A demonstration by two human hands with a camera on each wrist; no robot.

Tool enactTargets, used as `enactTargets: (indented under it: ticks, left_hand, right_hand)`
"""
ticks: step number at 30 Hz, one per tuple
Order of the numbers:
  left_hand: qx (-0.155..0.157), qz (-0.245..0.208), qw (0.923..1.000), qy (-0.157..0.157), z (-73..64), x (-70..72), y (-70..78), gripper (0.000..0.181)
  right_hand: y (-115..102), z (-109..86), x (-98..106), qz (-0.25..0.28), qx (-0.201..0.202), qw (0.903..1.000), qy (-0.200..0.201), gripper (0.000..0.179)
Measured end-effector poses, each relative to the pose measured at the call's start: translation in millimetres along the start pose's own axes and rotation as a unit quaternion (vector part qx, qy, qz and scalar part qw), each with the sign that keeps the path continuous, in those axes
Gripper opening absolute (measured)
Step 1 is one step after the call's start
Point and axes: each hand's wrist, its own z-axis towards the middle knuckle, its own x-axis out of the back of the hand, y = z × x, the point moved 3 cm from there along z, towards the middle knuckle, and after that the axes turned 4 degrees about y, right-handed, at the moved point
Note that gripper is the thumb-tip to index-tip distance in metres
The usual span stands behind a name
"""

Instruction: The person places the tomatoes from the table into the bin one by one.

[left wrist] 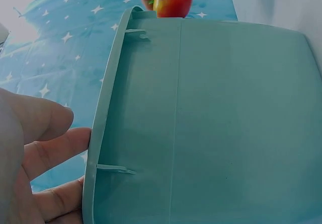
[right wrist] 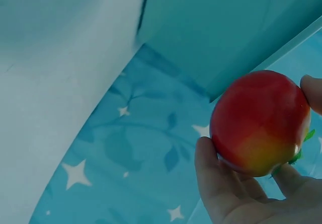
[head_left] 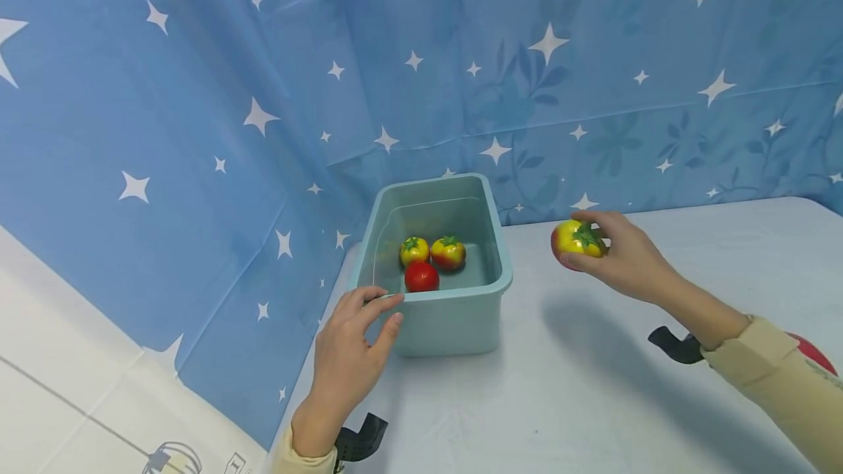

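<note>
My right hand (head_left: 628, 254) grips a red and yellow tomato (head_left: 568, 238) with a green leafy top, held above the white table to the right of the bin. In the right wrist view the tomato (right wrist: 259, 123) sits between the thumb and the fingers, its red side facing the camera. My left hand (head_left: 352, 346) touches the near left corner of the pale green plastic bin (head_left: 454, 320), fingertips at the rim and thumb apart. Inside the bin lie two yellow and red tomatoes, one on the left (head_left: 414, 249) and one on the right (head_left: 449, 253), with a red tomato (head_left: 421, 277) in front.
A blue curtain (head_left: 461, 115) with white stars hangs behind and to the left of the white table (head_left: 527, 401). Part of a red round thing (head_left: 813, 353) shows behind my right sleeve. Black straps (head_left: 678, 346) sit at both wrists.
</note>
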Motion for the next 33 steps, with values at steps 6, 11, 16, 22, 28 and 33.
enactTargets:
  ticks: [6, 11, 16, 22, 28, 33]
  left_hand:
    - [-0.001, 0.003, 1.0000, 0.003, -0.4, 0.6, 0.3, 0.023]
    - [0.002, 0.003, 1.0000, 0.003, -1.1, 1.3, 0.7, 0.022]
    - [0.002, 0.002, 1.0000, 0.002, -1.0, 0.7, 0.9, 0.022]
    - [-0.003, 0.003, 1.0000, 0.003, -0.6, -0.3, 0.6, 0.022]
    - [-0.002, 0.000, 1.0000, 0.003, 0.0, -0.3, 0.4, 0.023]
    - [0.003, 0.000, 1.0000, 0.001, -0.3, 0.0, 0.2, 0.022]
  right_hand:
    - [-19, 7.1, -9, 0.022, 0.009, 0.9997, 0.007, 0.067]
    - [-38, 13.7, -15, 0.045, 0.024, 0.9987, 0.005, 0.066]
    - [-57, 18.4, -22, 0.064, 0.031, 0.9975, -0.007, 0.066]
    - [-72, 24.6, -27, 0.065, 0.046, 0.9968, 0.001, 0.064]
    - [-79, 30.5, -32, 0.076, 0.046, 0.9960, 0.007, 0.066]
    - [-86, 36.9, -37, 0.096, 0.033, 0.9949, -0.001, 0.070]
